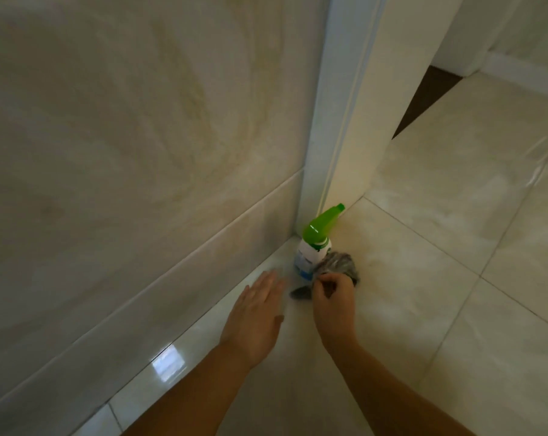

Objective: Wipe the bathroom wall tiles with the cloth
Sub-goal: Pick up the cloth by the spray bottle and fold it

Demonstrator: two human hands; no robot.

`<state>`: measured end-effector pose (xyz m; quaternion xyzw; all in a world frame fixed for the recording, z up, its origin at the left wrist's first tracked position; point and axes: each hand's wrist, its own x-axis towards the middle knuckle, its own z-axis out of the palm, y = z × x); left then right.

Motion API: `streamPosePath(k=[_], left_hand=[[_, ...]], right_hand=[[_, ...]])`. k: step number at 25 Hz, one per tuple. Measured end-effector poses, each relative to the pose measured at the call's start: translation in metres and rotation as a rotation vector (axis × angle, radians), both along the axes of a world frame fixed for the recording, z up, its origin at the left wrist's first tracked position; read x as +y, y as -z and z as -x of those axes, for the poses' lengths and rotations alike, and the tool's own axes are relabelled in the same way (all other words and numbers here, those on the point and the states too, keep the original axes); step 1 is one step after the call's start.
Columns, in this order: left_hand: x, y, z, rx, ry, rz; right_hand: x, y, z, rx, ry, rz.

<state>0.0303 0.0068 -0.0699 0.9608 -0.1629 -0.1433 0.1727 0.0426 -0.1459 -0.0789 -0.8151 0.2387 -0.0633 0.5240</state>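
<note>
Cloth (335, 266) at the floor's (423, 278) corner
Our right hand (332, 305) pinches it, grey and crumpled; our left hand (257, 316) is flat, released.

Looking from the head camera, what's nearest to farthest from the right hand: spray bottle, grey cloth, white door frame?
1. Grey cloth: held by the right hand.
2. Spray bottle: just beyond the cloth, leftward.
3. White door frame: farthest, behind the bottle.
</note>
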Motion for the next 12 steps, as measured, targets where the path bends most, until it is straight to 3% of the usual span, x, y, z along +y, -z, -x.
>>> streamPosePath(k=[2, 4, 8, 12], left_hand=[[-0.01, -0.04, 0.002, 0.041, -0.034, 0.051], [-0.016, -0.094, 0.008, 0.068, -0.1, 0.224], [-0.005, -0.251, 0.028, 0.273, -0.22, 0.57], [0.017, -0.426, 0.039, 0.401, -0.257, 0.579]], right_hand=[[0.005, -0.054, 0.008, -0.045, 0.02, -0.133], [0.01, -0.121, 0.017, -0.007, -0.01, -0.226], [0.025, -0.285, 0.033, 0.045, -0.093, -0.384], [0.049, -0.469, 0.035, 0.048, -0.078, -0.541]])
